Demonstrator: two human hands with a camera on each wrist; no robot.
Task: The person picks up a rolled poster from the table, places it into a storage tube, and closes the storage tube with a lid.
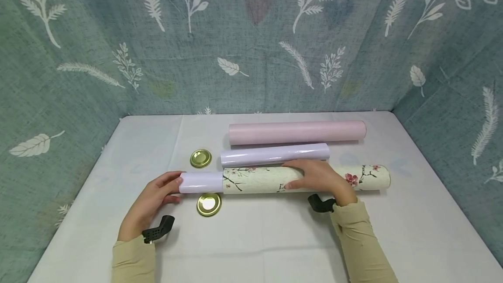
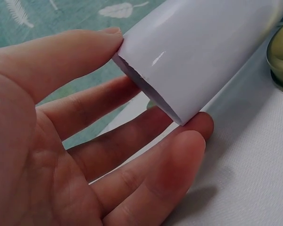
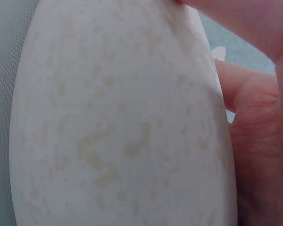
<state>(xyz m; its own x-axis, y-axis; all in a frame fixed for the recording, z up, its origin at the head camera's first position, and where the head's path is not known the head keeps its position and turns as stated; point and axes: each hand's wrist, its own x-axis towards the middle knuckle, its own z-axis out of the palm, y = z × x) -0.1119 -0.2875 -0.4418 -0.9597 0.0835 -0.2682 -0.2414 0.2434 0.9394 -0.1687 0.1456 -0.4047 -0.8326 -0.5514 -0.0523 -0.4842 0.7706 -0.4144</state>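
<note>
A glossy lavender roll (image 1: 201, 183) sticks out of the left end of a larger floral roll (image 1: 251, 181), cream with dark branches and red blossoms. My left hand (image 1: 150, 199) holds the lavender roll's outer end, thumb on top and fingers under the rim. In the left wrist view, that roll (image 2: 188, 52) shows a hollow opening with a thin wall. Around the middle of the floral roll, my right hand (image 1: 317, 176) grips from above. The right wrist view is filled by the mottled surface of the floral roll (image 3: 118, 117).
Behind the floral roll lie a second lavender roll (image 1: 275, 155) and a longer pink roll (image 1: 296, 132). Two gold jar lids (image 1: 201, 158) rest on the white-covered table (image 1: 251, 243), one behind and one in front of the held lavender roll. Patterned curtains (image 1: 251, 56) enclose the table.
</note>
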